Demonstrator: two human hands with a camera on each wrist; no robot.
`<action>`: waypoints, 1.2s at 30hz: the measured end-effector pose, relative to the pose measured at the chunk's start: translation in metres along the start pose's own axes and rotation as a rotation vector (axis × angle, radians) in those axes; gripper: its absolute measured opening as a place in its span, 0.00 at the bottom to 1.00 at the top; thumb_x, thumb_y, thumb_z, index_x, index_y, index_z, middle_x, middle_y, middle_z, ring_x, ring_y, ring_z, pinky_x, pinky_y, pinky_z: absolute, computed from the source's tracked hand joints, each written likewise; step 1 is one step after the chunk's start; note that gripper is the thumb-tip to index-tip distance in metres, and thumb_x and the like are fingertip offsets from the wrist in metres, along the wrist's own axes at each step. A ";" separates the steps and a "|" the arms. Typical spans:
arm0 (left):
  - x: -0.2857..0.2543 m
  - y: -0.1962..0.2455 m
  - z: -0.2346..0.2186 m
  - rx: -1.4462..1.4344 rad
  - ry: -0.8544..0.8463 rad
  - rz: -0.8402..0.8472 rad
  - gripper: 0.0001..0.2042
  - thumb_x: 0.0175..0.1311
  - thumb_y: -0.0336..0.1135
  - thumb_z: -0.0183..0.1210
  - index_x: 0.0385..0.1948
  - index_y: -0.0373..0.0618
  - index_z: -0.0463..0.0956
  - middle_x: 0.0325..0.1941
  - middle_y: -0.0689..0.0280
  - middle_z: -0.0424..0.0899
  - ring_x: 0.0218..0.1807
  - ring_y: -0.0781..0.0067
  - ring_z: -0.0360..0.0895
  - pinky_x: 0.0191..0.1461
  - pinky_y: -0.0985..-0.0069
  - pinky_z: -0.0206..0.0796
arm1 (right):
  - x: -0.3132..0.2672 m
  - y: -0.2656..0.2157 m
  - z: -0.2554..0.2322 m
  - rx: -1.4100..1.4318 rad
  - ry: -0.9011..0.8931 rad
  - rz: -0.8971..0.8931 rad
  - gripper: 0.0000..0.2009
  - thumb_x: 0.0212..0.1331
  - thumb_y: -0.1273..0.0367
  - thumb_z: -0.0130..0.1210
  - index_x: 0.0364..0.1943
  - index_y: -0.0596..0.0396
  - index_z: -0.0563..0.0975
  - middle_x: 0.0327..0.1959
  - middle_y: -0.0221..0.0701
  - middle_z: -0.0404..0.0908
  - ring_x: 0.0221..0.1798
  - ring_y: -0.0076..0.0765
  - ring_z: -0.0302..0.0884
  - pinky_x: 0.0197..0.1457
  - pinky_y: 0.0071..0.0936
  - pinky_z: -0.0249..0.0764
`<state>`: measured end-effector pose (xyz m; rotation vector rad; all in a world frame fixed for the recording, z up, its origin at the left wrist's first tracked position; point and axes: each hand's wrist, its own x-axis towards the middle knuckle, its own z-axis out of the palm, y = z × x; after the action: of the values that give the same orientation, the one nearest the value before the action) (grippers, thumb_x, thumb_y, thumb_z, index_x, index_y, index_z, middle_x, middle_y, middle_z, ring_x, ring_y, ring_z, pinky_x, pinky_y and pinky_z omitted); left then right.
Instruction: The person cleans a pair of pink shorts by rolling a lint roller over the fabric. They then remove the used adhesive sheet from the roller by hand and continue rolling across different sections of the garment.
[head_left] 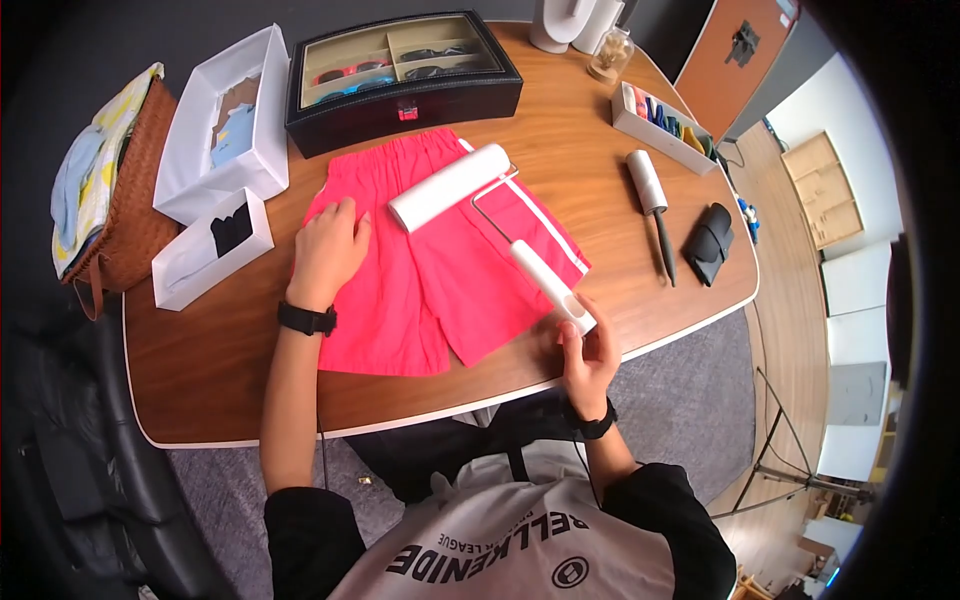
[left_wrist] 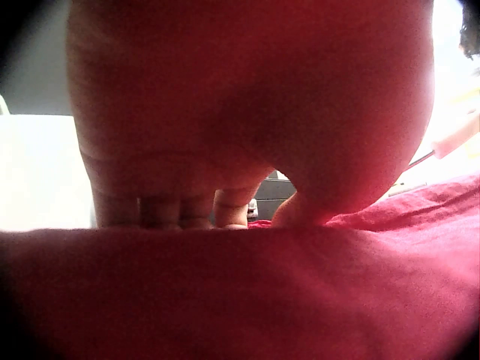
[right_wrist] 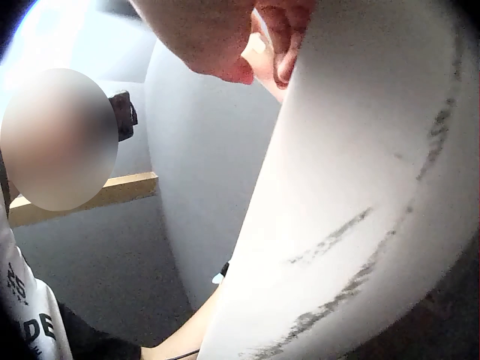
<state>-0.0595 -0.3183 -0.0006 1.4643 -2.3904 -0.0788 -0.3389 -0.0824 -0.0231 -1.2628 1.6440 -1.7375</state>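
Bright pink shorts (head_left: 400,290) with a white side stripe lie spread on the wooden table, waistband away from me. My left hand (head_left: 332,246) rests on their left part, fingertips down on the fabric; in the left wrist view its palm arches over the pink cloth. By the end of its white handle, my right hand (head_left: 592,350) grips a lint roller (head_left: 548,280) at the table's front edge. The white roll lies across the upper right of the shorts. In the right wrist view the right hand's fingers (right_wrist: 289,45) show at the top, the roller hidden.
A black glasses case (head_left: 400,95) stands behind the shorts. White boxes (head_left: 178,170) and a wicker basket (head_left: 150,225) are at left. To the right are a second lint roller (head_left: 648,185), a black pouch (head_left: 710,245), a narrow box (head_left: 655,140) and a glass jar (head_left: 608,60).
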 end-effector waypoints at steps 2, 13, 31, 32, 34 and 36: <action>0.001 0.000 -0.001 0.006 0.002 -0.007 0.13 0.70 0.40 0.54 0.33 0.38 0.73 0.33 0.49 0.82 0.36 0.44 0.82 0.38 0.51 0.74 | -0.004 0.008 -0.006 -0.015 0.004 -0.066 0.19 0.64 0.76 0.61 0.59 0.67 0.74 0.49 0.36 0.79 0.41 0.25 0.78 0.43 0.21 0.74; 0.000 0.001 0.000 0.005 0.009 0.008 0.13 0.70 0.40 0.54 0.33 0.38 0.72 0.32 0.50 0.81 0.36 0.44 0.82 0.37 0.51 0.74 | 0.024 -0.021 0.014 -0.342 -0.315 -0.097 0.20 0.59 0.75 0.63 0.58 0.59 0.78 0.26 0.33 0.76 0.22 0.26 0.70 0.29 0.24 0.68; 0.000 0.001 -0.001 -0.003 -0.011 0.000 0.13 0.70 0.40 0.54 0.33 0.38 0.72 0.33 0.50 0.81 0.37 0.43 0.81 0.38 0.50 0.73 | 0.032 -0.029 0.028 -0.542 -0.397 -0.217 0.23 0.52 0.64 0.70 0.52 0.56 0.80 0.26 0.32 0.76 0.22 0.36 0.75 0.28 0.31 0.72; 0.000 0.001 0.000 -0.003 -0.013 0.001 0.13 0.70 0.40 0.54 0.33 0.38 0.72 0.33 0.50 0.81 0.37 0.43 0.81 0.38 0.50 0.73 | 0.032 -0.031 0.029 -0.563 -0.399 -0.224 0.22 0.52 0.65 0.69 0.53 0.56 0.79 0.27 0.33 0.78 0.23 0.39 0.76 0.28 0.32 0.73; 0.000 0.002 -0.002 -0.002 -0.007 -0.006 0.12 0.70 0.40 0.54 0.33 0.38 0.72 0.34 0.49 0.81 0.37 0.43 0.81 0.38 0.50 0.73 | 0.033 -0.033 0.028 -0.584 -0.398 -0.238 0.22 0.53 0.66 0.68 0.53 0.56 0.79 0.29 0.34 0.79 0.24 0.41 0.77 0.29 0.34 0.74; 0.001 0.002 -0.004 -0.004 -0.017 -0.010 0.12 0.70 0.40 0.54 0.33 0.38 0.72 0.34 0.49 0.81 0.37 0.43 0.82 0.38 0.50 0.73 | 0.032 -0.035 0.025 -0.459 -0.434 -0.094 0.22 0.54 0.69 0.65 0.55 0.57 0.78 0.34 0.36 0.82 0.28 0.38 0.81 0.31 0.30 0.75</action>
<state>-0.0603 -0.3178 0.0035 1.4800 -2.3954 -0.0983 -0.3240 -0.1151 0.0170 -1.7968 1.7820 -1.0454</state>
